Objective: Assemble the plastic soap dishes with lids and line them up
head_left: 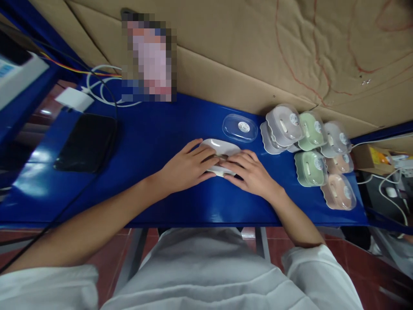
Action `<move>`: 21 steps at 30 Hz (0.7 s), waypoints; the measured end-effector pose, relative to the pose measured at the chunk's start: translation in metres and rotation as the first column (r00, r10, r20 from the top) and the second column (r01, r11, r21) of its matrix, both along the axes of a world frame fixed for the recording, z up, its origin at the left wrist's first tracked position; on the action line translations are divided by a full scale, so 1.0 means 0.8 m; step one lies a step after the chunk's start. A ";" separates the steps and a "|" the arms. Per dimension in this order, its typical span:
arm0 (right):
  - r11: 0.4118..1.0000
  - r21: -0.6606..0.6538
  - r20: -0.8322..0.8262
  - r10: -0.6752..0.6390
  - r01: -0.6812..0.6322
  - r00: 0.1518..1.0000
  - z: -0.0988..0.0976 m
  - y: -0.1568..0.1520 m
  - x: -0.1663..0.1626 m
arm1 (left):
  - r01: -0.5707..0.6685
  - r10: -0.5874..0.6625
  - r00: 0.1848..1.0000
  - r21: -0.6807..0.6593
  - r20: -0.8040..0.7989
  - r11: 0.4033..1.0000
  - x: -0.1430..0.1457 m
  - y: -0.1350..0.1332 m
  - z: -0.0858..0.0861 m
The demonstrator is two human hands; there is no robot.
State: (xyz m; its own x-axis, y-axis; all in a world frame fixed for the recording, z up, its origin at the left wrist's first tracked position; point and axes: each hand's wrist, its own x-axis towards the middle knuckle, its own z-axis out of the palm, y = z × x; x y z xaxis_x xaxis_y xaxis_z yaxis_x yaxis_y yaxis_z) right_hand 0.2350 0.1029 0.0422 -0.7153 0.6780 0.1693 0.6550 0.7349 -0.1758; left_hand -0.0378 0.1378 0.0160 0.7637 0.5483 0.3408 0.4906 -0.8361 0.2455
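Note:
A white, shallow plastic dish (222, 146), like a soap dish, lies on the blue table in front of me. My left hand (185, 168) grips its left side, with bent fingers over the inside and the thumb at the near edge. From the right, my right hand (253, 175) holds it the same way, and the fingertips of both hands nearly meet in the middle. Something brownish shows under the fingertips, too covered to make out. Just beyond the dish rests a clear oval lid (237, 128) with a round sticker.
Several lidded soap boxes in grey (284, 125), green (311, 168) and peach (337, 191) are stacked at the right. At the left lie a black flat object (85, 142), a white adapter (75, 100) and cables. A cardboard wall (219, 73) stands behind the table.

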 end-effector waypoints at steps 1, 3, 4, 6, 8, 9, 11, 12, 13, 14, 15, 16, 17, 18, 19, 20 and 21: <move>1.000 0.014 0.006 0.004 -0.004 1.000 -0.001 0.000 -0.002 | 0.002 -0.002 1.000 -0.006 -0.009 1.000 0.000 0.001 0.000; 0.999 0.044 0.032 0.007 -0.009 0.999 -0.005 -0.001 -0.004 | -0.005 0.005 0.999 0.001 -0.033 1.000 -0.001 0.002 0.002; 0.998 0.056 0.044 0.010 -0.012 0.999 -0.008 -0.001 -0.005 | -0.011 0.012 0.999 0.014 -0.050 1.000 0.000 0.002 0.002; 0.997 0.068 0.057 0.030 -0.034 0.998 -0.013 -0.001 -0.005 | -0.013 0.018 0.995 0.047 -0.094 0.999 0.000 0.001 0.004; 0.996 0.062 0.035 0.060 -0.063 0.998 -0.018 0.003 -0.002 | -0.011 0.019 0.992 0.068 -0.124 0.998 0.000 0.001 0.005; 0.997 0.058 0.008 0.046 -0.047 0.999 -0.021 0.007 0.002 | -0.012 0.020 0.992 0.068 -0.125 0.998 0.000 0.000 0.006; 0.995 0.045 -0.054 -0.087 0.090 0.995 -0.026 0.018 0.011 | -0.035 0.040 0.994 0.051 -0.104 0.998 -0.001 0.000 0.008; 0.979 0.040 -0.081 -0.195 0.198 0.978 -0.030 0.024 0.016 | -0.062 0.066 0.994 0.039 -0.091 0.997 -0.002 0.001 0.009; 0.952 0.035 -0.100 -0.300 0.304 0.949 -0.034 0.030 0.021 | -0.098 0.100 0.992 0.029 -0.080 0.995 -0.003 0.001 0.011; 0.922 0.032 -0.111 -0.380 0.386 0.918 -0.038 0.035 0.026 | -0.140 0.142 0.987 0.020 -0.074 0.990 -0.004 0.002 0.012; 0.900 0.030 -0.114 -0.430 0.435 0.896 -0.042 0.038 0.029 | -0.184 0.184 0.980 0.012 -0.070 0.983 -0.005 0.004 0.014; 0.887 0.031 -0.114 -0.455 0.461 0.883 -0.045 0.041 0.032 | -0.224 0.224 0.972 0.006 -0.070 0.975 -0.007 0.005 0.016; 0.880 0.037 -0.116 -0.467 0.473 0.877 -0.049 0.043 0.034 | -0.255 0.255 0.964 0.002 -0.075 0.967 -0.008 0.006 0.017; 0.875 0.043 -0.123 -0.474 0.482 0.872 -0.051 0.044 0.036 | -0.278 0.278 0.957 0.001 -0.081 0.960 -0.009 0.008 0.018; 0.870 0.047 -0.139 -0.481 0.491 0.866 -0.053 0.044 0.036 | -0.293 0.292 0.952 0.000 -0.089 0.956 -0.010 0.009 0.018; 0.867 0.046 -0.162 -0.484 0.496 0.860 -0.054 0.044 0.037 | -0.298 0.297 0.950 0.000 -0.095 0.954 -0.011 0.009 0.018; 0.867 0.039 -0.192 -0.481 0.496 0.856 -0.054 0.045 0.038 | -0.297 0.295 0.950 -0.002 -0.099 0.955 -0.012 0.010 0.017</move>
State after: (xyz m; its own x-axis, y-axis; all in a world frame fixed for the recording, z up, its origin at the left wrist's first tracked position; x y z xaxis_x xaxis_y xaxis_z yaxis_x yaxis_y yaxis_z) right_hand 0.2651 0.1387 -0.0011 -0.2504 0.9102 0.3298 0.8992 0.3450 -0.2693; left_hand -0.0472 0.1456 0.0295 0.5952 0.7596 0.2622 0.7375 -0.6460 0.1972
